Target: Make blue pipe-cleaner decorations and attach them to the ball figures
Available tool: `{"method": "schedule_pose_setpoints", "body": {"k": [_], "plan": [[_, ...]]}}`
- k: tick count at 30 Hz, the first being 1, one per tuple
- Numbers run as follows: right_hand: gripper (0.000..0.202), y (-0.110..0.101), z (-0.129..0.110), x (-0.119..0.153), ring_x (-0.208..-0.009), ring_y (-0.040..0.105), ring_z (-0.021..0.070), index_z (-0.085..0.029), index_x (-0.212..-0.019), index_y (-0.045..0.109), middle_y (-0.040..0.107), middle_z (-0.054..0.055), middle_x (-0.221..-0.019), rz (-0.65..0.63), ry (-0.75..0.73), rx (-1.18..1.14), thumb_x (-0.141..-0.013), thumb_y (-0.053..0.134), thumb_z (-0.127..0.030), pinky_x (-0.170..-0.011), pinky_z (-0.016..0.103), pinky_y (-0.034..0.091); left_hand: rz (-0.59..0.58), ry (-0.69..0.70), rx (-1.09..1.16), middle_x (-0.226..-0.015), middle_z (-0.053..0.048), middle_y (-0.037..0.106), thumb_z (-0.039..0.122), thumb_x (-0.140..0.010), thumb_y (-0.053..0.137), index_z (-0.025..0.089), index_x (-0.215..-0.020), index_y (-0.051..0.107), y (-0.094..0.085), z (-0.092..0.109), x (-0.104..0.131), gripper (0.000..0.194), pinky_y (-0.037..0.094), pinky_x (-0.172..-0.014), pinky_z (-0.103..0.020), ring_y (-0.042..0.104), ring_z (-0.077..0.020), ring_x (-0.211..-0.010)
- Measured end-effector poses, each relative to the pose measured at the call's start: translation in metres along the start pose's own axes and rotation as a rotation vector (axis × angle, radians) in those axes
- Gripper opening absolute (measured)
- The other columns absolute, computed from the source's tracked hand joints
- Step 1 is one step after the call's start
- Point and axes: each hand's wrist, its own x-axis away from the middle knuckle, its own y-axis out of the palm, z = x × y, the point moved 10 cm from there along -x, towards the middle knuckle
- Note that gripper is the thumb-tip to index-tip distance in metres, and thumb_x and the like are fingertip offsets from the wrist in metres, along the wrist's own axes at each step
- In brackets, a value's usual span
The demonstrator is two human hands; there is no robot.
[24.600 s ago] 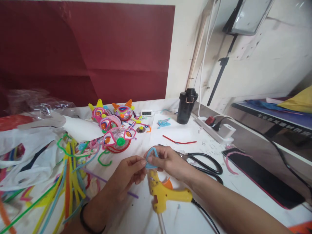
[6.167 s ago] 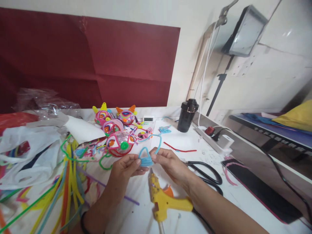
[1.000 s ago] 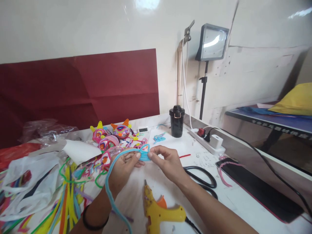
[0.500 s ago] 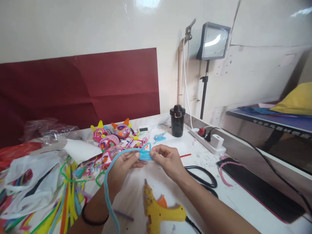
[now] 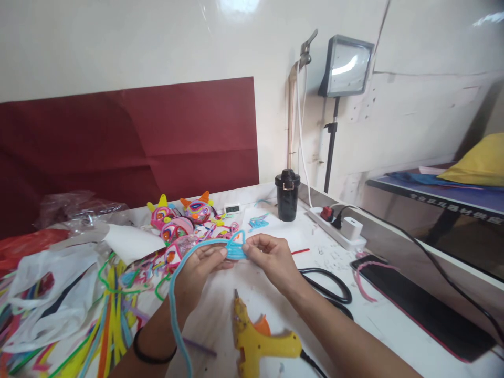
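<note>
A light blue fuzzy stem, folded into a flat bundle of side-by-side strands (image 5: 236, 251), is held between both hands above the table. My left hand (image 5: 205, 262) pinches the bundle's left end, thumb on top. My right hand (image 5: 271, 257) grips its right end between thumb and fingers. A small loop rises from the bundle's top edge. The long tail (image 5: 172, 299) of the stem arches over my left hand and hangs down past the wrist. Below the hands a yellow glue gun (image 5: 263, 344) lies on the table.
Decorated balls (image 5: 199, 210) and colourful scraps lie at back left, with loose stems (image 5: 112, 320) and a white bag (image 5: 59, 294) nearer. A black cup (image 5: 287, 197), power strip (image 5: 338, 231), coiled black cable (image 5: 331, 283) and dark flat device (image 5: 425, 310) are on the right.
</note>
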Motion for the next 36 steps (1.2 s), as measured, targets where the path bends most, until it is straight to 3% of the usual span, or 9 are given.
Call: {"method": "schedule_pose_setpoints", "body": {"k": [11, 21, 30, 36], "plan": [[0.020, 0.002, 0.002, 0.000, -0.056, 0.045, 0.0107, -0.014, -0.065, 0.063, 0.055, -0.001, -0.060, -0.005, 0.021, 0.000, -0.067, 0.065, -0.034, -0.052, 0.023, 0.034, 0.029, 0.034, 0.000, -0.087, -0.007, 0.073, 0.026, -0.067, 0.072, 0.014, -0.080, 0.069, 0.001, 0.008, 0.001, 0.018, 0.054, -0.075, -0.031, 0.067, -0.0240, -0.087], [0.019, 0.001, 0.006, 0.000, -0.054, 0.045, 0.0101, -0.015, -0.063, 0.063, 0.055, -0.002, -0.057, 0.000, 0.053, -0.002, -0.065, 0.065, -0.034, -0.051, 0.023, 0.034, 0.041, 0.074, -0.016, -0.080, -0.006, 0.072, 0.024, -0.068, 0.072, 0.013, -0.078, 0.069, -0.005, 0.006, -0.004, 0.015, 0.054, -0.072, -0.028, 0.067, -0.0187, -0.075], [0.018, 0.003, 0.006, 0.002, -0.049, 0.044, 0.0080, -0.014, -0.062, 0.062, 0.053, -0.003, -0.053, -0.005, 0.109, -0.066, -0.065, 0.066, -0.032, -0.048, 0.021, 0.034, 0.066, 0.072, 0.018, -0.083, -0.003, 0.073, 0.023, -0.067, 0.074, 0.018, -0.093, 0.067, -0.008, 0.002, -0.003, 0.027, 0.055, -0.070, -0.025, 0.067, -0.0172, -0.076], [0.018, 0.001, 0.005, 0.003, -0.048, 0.044, 0.0083, -0.015, -0.063, 0.062, 0.053, -0.003, -0.053, 0.010, 0.122, -0.073, -0.065, 0.066, -0.033, -0.046, 0.021, 0.033, 0.117, 0.040, -0.019, -0.081, -0.004, 0.071, 0.027, -0.064, 0.075, 0.015, -0.082, 0.067, -0.008, 0.001, -0.002, 0.023, 0.056, -0.073, -0.030, 0.067, -0.0194, -0.078]]}}
